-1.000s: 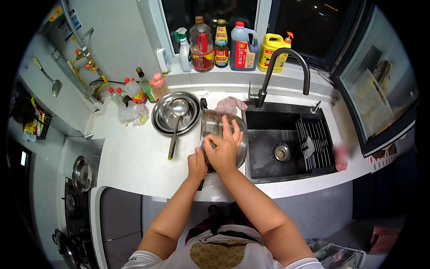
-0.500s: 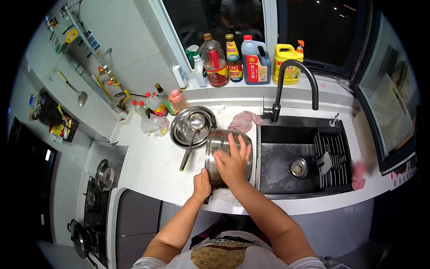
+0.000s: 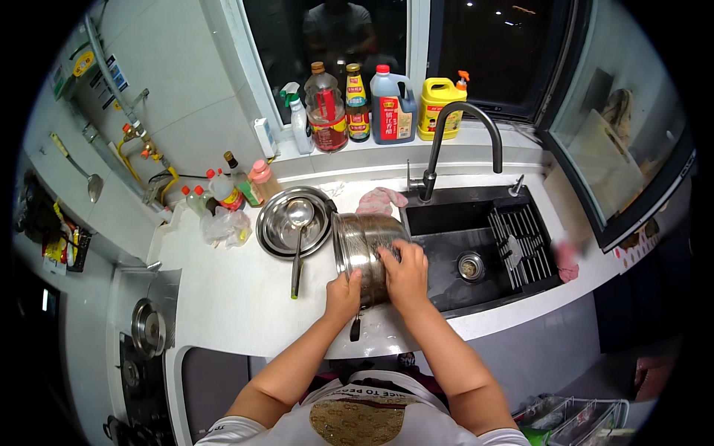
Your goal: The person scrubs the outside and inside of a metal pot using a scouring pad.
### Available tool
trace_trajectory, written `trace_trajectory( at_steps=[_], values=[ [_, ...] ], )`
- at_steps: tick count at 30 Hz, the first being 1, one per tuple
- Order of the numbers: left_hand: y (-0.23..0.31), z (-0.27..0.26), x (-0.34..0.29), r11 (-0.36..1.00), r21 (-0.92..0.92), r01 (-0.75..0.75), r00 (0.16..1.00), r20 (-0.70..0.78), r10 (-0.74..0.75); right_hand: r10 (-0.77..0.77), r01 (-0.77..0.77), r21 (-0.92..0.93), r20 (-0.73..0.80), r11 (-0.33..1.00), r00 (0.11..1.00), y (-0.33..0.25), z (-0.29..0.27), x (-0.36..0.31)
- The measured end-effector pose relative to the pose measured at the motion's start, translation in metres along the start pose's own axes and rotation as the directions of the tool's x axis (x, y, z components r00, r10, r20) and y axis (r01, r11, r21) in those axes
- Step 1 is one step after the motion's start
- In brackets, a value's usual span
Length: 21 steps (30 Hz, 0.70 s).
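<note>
A wet stainless steel pot [image 3: 364,236] is tipped on its side at the counter's front, left of the sink. My left hand [image 3: 343,295] is closed on its rim at the near side, close to a black handle [image 3: 355,328]. My right hand [image 3: 406,276] grips the pot's base end, its fingers bent against the metal. Just to the left, a steel basin [image 3: 271,223] holds a ladle [image 3: 300,213], whose dark handle hangs over the basin's near edge. The inside of the pot is hidden from view.
A black sink [image 3: 439,256] with a drying rack [image 3: 520,249] and dark tap [image 3: 487,115] lies right. Pink cloths [image 3: 381,200] sit beside it. Bottles [image 3: 327,111] line the windowsill; more bottles [image 3: 223,189] and a plastic bag [image 3: 224,227] stand left. A stove [image 3: 134,379] is far left.
The pot has turned and tilted, its base end shifting toward the sink. My right hand has slid from flat on its side to the base end, fingers now bent. The view has shifted right.
</note>
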<state>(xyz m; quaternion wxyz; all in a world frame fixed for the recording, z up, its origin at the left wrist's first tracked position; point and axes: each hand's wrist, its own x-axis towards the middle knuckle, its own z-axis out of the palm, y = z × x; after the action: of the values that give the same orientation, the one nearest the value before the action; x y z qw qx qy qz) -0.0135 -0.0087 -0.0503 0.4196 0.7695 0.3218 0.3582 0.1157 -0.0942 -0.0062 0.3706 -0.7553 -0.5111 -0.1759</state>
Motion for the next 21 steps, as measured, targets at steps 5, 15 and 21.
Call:
trace_trajectory(
  at_steps=[5, 15, 21],
  values=[
    [0.018, -0.012, 0.01, 1.0, 0.007, -0.029, 0.989, 0.143, 0.028, -0.043, 0.043, -0.042, 0.006, 0.998, 0.999, -0.021, -0.017, -0.055],
    [0.015, -0.017, 0.043, 1.0, 0.009, 0.015, 0.981, 0.191, -0.017, 0.045, -0.045, -0.024, -0.004, 0.999, 0.999, -0.033, -0.01, -0.018],
    [0.034, -0.022, 0.045, 0.993, 0.11, 0.045, 0.963, 0.258, -0.072, 0.101, -0.101, 0.094, 0.01, 0.99, 0.995, -0.015, 0.004, 0.014]
  ],
)
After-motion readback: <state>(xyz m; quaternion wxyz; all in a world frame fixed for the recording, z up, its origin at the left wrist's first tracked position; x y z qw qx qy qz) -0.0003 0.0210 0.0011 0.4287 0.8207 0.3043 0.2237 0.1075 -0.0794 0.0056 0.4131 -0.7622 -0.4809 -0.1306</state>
